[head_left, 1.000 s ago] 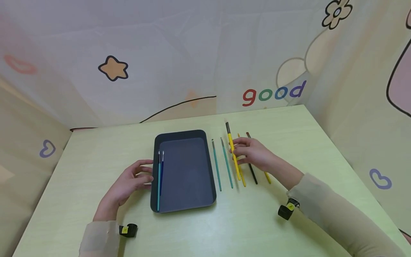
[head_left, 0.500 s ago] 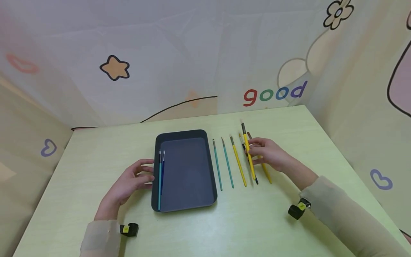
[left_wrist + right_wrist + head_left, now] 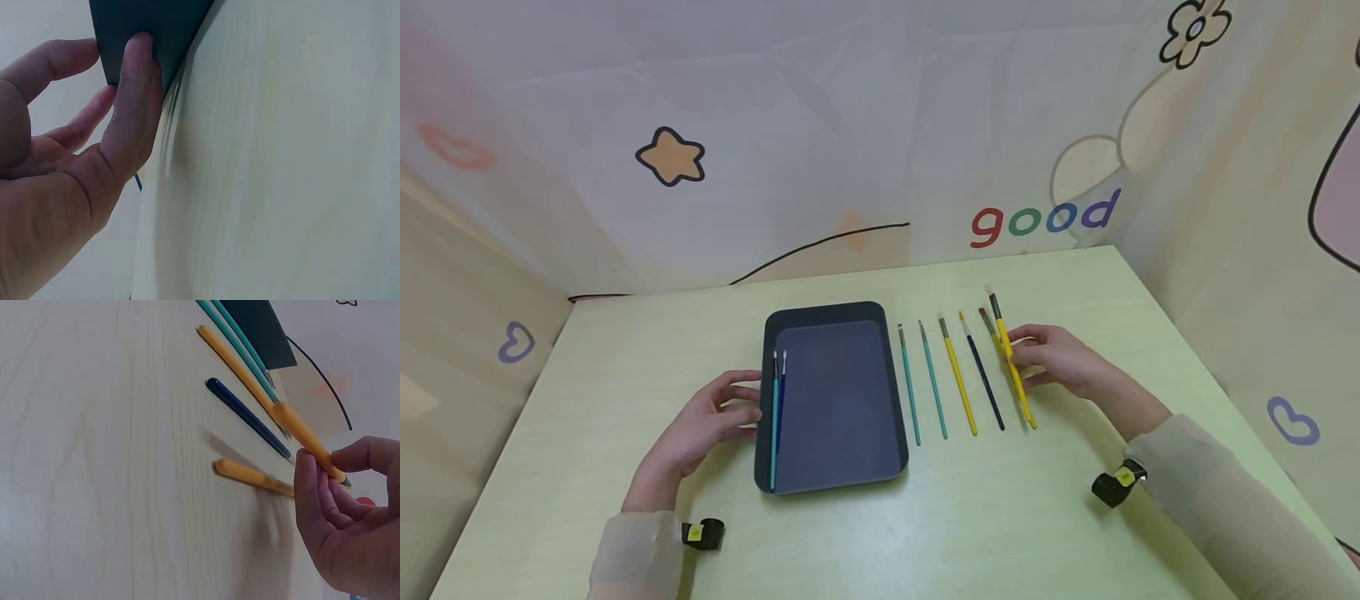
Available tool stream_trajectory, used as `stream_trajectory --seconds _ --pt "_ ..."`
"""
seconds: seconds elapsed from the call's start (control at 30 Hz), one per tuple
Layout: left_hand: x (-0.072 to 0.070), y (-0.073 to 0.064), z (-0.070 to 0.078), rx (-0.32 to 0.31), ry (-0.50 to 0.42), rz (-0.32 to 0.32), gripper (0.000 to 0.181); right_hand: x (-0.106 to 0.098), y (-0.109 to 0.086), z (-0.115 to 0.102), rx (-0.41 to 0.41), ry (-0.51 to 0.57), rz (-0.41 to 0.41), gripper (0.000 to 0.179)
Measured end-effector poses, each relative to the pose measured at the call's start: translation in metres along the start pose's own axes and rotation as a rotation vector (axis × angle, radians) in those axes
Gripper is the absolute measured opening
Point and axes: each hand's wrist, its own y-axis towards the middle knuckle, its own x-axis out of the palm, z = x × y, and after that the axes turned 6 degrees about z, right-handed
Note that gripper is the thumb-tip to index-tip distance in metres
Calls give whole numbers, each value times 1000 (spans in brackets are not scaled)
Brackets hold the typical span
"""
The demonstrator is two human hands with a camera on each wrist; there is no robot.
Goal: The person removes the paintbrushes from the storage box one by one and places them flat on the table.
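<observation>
My right hand (image 3: 1060,362) pinches a yellow paintbrush (image 3: 1013,367) between thumb and fingertips, bristles pointing away. In the right wrist view that brush hangs above the table, over another yellow brush (image 3: 244,473) lying there. My left hand (image 3: 700,425) rests its fingertips against the outer left wall of a dark grey tray (image 3: 842,400); the left wrist view shows the fingers along this wall. Inside the tray, along its left side, lie a teal brush (image 3: 773,433) and a dark blue brush (image 3: 782,408).
Right of the tray, a row of brushes lies side by side: a teal brush (image 3: 908,387), a second teal brush (image 3: 933,379), a yellow brush (image 3: 957,375) and a dark blue brush (image 3: 983,375). A printed cloth (image 3: 820,150) stands behind the pale wooden table (image 3: 880,542).
My right hand has moved rightward with the yellow brush, past the dark blue brush to over the last yellow one. My left hand and the tray stay in place.
</observation>
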Motion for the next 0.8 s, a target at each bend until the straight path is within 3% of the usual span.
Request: stream_trajectory --seconds 0.43,0.63,0.8 --pt "0 0 0 -4 0 0 56 -19 0 9 -10 -243 96 48" --pt "0 -1 1 -9 2 3 56 -21 1 15 -47 -421 199 39" --pt "0 -1 2 -10 3 2 56 -18 1 16 -62 -499 253 36"
